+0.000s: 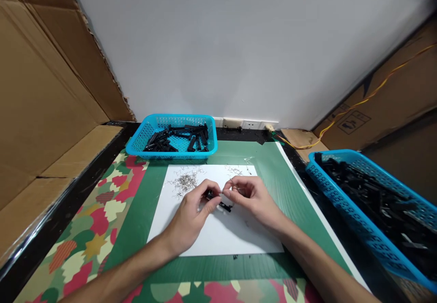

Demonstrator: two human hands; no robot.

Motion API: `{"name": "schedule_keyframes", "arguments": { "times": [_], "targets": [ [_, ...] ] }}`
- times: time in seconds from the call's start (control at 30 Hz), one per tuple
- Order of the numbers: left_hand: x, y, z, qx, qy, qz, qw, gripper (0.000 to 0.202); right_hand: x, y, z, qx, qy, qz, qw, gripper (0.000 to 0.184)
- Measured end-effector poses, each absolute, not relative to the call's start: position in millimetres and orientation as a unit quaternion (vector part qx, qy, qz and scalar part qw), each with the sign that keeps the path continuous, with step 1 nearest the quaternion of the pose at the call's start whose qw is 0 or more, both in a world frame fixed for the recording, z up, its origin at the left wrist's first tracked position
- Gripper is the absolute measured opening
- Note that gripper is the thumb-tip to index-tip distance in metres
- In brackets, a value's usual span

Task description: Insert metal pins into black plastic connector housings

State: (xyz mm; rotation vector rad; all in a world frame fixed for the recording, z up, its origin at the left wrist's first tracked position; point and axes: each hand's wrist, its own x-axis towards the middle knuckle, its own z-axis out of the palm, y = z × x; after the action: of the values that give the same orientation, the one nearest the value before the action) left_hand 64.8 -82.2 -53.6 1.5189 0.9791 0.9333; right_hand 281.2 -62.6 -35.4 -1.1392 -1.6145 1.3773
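My left hand [195,213] is closed on a small black plastic part [224,206], whose far end sticks out past the thumb toward the right. Close beside it, my right hand [251,198] has thumb and forefinger pinched together near the part's upper end. Whatever lies in that pinch is too small to make out. Both hands are above a white sheet [205,244]. Left of my left hand, a pile of tiny silvery metal pieces [186,182] lies on the sheet. A smaller scatter of thin metal pieces [235,171] lies just beyond my right hand.
A blue basket [171,156] holding black plastic parts stands at the back. Another blue basket [362,230], full of black parts, stands at the right. Cardboard [44,89] walls the left side. Yellow and red wires [368,97] run from a wall socket [251,124] to the right.
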Motion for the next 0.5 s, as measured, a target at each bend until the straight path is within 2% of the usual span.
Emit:
{"name": "schedule_keyframes", "arguments": {
  "times": [0.07,0.23,0.3,0.37,0.5],
  "targets": [
    [63,-79,-55,0.647,0.424,0.402,0.491,0.017,284,-61,-33,-0.455,-0.612,0.532,0.368,0.036],
    [59,-74,-60,0.593,0.471,0.419,0.501,0.030,289,-60,-30,-0.467,-0.576,0.566,0.361,0.034],
    [58,-75,-62,0.594,0.477,0.411,0.501,0.024,288,-60,-32,-0.466,-0.570,0.575,0.357,0.032],
    [57,-76,-65,0.615,0.470,0.396,0.493,0.019,287,-60,-36,-0.462,-0.570,0.582,0.351,0.029],
    [52,-77,-66,0.692,0.455,0.363,0.427,0.028,285,-59,-42,-0.459,-0.572,0.588,0.343,0.023]
  ]
}}
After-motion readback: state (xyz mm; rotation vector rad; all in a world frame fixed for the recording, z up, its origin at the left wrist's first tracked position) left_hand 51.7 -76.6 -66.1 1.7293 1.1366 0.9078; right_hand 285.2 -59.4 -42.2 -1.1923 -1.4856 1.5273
